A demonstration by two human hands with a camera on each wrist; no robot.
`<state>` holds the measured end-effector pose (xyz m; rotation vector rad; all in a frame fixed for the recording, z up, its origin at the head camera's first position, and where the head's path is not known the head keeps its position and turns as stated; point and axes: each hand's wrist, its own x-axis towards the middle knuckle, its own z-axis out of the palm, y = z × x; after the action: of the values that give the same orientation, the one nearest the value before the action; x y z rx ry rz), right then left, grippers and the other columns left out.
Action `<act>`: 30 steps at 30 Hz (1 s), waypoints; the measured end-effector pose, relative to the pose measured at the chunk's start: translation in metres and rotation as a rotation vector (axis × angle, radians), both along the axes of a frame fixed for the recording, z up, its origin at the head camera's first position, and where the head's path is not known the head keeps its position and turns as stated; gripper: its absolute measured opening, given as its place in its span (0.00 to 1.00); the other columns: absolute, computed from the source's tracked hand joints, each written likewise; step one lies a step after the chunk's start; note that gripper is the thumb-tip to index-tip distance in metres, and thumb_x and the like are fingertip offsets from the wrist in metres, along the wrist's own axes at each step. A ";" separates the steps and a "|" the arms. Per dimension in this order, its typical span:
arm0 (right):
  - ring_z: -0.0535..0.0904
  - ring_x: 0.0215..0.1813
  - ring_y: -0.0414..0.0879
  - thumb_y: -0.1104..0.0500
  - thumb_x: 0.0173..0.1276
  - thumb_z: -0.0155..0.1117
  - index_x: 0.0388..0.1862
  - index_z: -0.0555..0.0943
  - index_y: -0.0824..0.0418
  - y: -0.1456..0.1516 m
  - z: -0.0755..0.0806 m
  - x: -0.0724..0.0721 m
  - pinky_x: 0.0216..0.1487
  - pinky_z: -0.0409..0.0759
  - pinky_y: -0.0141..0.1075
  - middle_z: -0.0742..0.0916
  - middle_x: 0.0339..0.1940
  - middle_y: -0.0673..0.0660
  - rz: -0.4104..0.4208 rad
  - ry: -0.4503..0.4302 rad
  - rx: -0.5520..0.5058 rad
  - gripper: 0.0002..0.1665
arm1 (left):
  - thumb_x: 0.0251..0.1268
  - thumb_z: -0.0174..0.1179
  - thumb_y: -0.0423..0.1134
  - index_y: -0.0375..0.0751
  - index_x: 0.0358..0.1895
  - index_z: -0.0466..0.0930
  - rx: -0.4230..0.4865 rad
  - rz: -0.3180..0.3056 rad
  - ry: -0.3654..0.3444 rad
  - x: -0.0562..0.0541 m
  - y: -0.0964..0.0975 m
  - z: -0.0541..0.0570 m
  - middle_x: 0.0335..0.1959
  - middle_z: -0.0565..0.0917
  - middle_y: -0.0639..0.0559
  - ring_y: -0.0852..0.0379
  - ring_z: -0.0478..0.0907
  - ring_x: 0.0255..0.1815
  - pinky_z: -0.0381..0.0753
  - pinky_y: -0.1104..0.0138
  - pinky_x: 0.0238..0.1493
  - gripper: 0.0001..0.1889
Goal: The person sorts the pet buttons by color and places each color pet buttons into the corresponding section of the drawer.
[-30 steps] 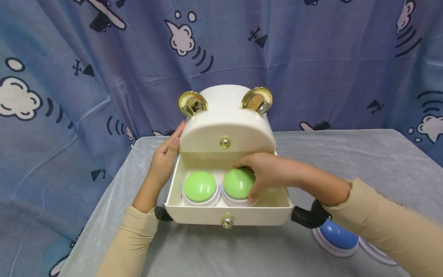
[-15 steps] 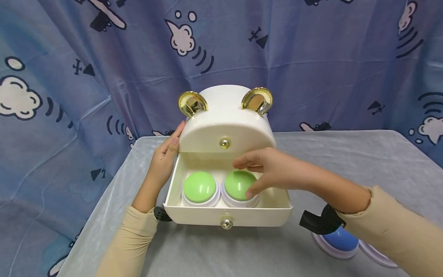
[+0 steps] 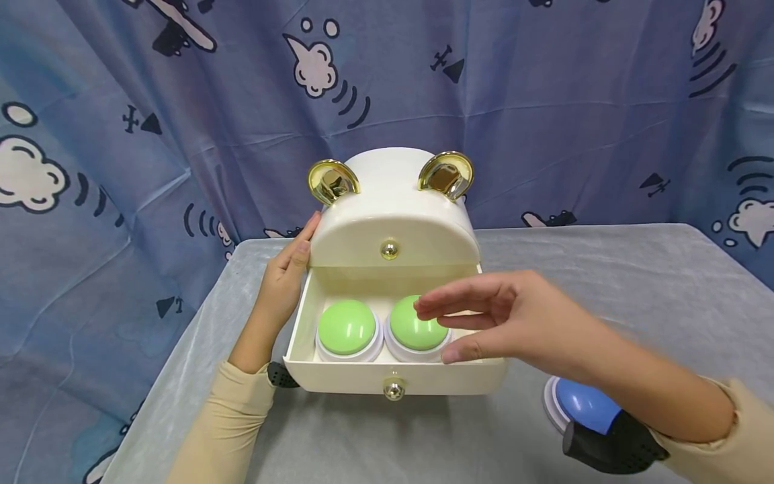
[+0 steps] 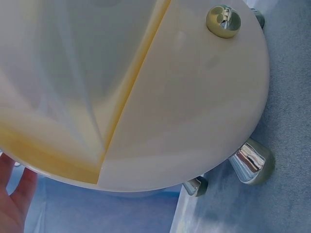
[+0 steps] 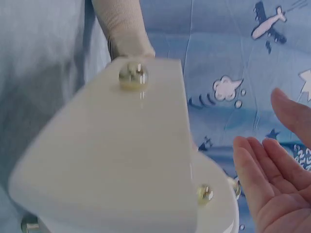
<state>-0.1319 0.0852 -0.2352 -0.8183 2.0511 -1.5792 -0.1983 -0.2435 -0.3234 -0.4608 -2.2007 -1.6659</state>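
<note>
A white rounded box [image 3: 396, 232] with gold bear-like ears and gold knobs stands on the table, its lower drawer [image 3: 338, 376] pulled out. Inside the drawer sit two green domed push buttons on white bases: a left one [image 3: 347, 327] and a right one [image 3: 408, 331], partly covered by fingers. My left hand [image 3: 283, 282] rests against the box's left side, fingers straight along it. Over the drawer's right part, my right hand [image 3: 514, 326] hovers with fingers extended and nothing in it. The right wrist view shows that hand's open palm [image 5: 279, 194] beside the drawer front.
On the grey cloth table [image 3: 605, 282], a blue domed button [image 3: 583, 403] lies at the lower right, partly behind the black wrist mount [image 3: 617, 444]. A blue patterned curtain [image 3: 544, 134] hangs behind the table. Silvery feet [image 4: 250, 162] support the box.
My right hand has let go of the right green button and drawn back toward the right and nearer, fingers straightening. My left hand and the box have stayed in place.
</note>
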 end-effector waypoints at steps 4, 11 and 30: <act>0.84 0.60 0.50 0.62 0.57 0.77 0.57 0.84 0.55 0.002 -0.010 0.016 0.54 0.86 0.41 0.88 0.57 0.55 0.024 0.008 -0.044 0.27 | 0.83 0.38 0.43 0.47 0.75 0.64 -0.001 0.001 0.001 0.000 0.000 0.000 0.77 0.64 0.58 0.63 0.57 0.79 0.56 0.73 0.78 0.23; 0.84 0.60 0.51 0.69 0.61 0.72 0.60 0.82 0.60 0.001 -0.038 0.031 0.56 0.85 0.44 0.87 0.57 0.60 0.147 -0.101 -0.197 0.27 | 0.83 0.39 0.43 0.46 0.75 0.64 0.004 -0.002 0.004 0.001 0.000 0.001 0.77 0.64 0.58 0.63 0.57 0.79 0.56 0.74 0.78 0.23; 0.89 0.49 0.45 0.68 0.62 0.71 0.55 0.79 0.79 -0.018 -0.095 0.043 0.48 0.87 0.32 0.87 0.48 0.75 0.111 -0.269 -0.304 0.24 | 0.83 0.38 0.43 0.44 0.75 0.64 0.001 -0.007 0.009 0.000 0.000 0.000 0.78 0.64 0.55 0.61 0.57 0.79 0.57 0.75 0.78 0.23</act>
<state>-0.0887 0.0670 -0.3306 -0.7594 1.5770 -1.8520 -0.1981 -0.2433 -0.3238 -0.4750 -2.1934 -1.6653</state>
